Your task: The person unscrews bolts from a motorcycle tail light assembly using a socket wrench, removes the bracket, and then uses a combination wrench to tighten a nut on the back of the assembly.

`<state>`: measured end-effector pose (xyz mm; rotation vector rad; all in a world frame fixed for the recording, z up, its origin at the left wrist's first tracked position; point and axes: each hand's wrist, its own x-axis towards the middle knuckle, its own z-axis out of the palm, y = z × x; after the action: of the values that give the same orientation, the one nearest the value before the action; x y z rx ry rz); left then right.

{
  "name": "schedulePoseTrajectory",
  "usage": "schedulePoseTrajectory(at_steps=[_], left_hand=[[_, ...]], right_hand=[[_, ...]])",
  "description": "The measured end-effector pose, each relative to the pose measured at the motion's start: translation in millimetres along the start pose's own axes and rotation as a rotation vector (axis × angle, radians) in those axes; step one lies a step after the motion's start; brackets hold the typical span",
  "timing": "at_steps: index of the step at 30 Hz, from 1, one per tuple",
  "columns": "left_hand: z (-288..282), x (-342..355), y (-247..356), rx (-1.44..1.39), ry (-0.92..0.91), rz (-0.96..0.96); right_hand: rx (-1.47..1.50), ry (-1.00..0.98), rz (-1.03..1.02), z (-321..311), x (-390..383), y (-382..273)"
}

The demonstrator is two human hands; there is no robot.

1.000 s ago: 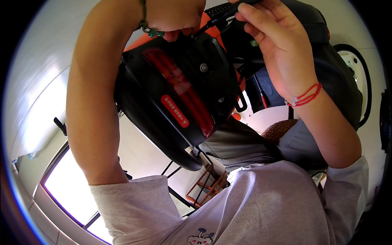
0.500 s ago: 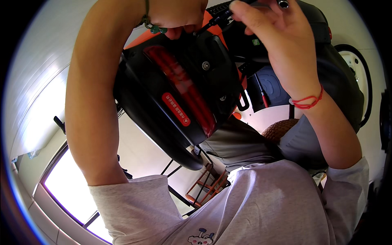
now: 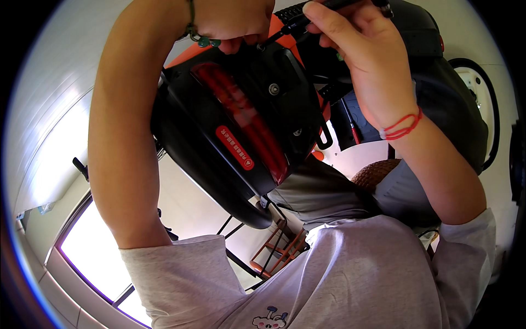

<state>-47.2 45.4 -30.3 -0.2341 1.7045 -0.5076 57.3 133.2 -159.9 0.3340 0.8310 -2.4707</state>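
A black rear section of an orange-and-black scooter-like vehicle fills the middle, with a long red tail light and a red label. My right hand is closed round a black-handled driver, its shaft slanting down-left to a small bolt at the panel's upper edge. A metal end of a tool shows by the right fingers at the top edge. Beside that bolt, my left hand rests against the panel, fingers curled in; what they grip is hidden, and the frame's top cuts the hand off.
Another bolt with a washer sits on the panel. To the right, a red-handled screwdriver lies on a dark tray. A wheel-like black ring stands far right, a brown rack below, and a woven brown seat by my leg.
My right hand has shifted slightly left and turned, with the driver still in it. The left hand has barely moved, and the driver's tip stays at the same bolt.
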Motion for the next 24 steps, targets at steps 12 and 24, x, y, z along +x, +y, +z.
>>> schedulePoseTrajectory(at_steps=[12, 24], left_hand=[[-1, 1, -15, -0.073, -0.029, 0.166], [1, 1, -5, -0.009, -0.012, 0.025]], right_hand=[[-0.221, -0.034, -0.116, 13, -14, -14], [-0.011, -0.083, 0.006, 11, -12, -18]])
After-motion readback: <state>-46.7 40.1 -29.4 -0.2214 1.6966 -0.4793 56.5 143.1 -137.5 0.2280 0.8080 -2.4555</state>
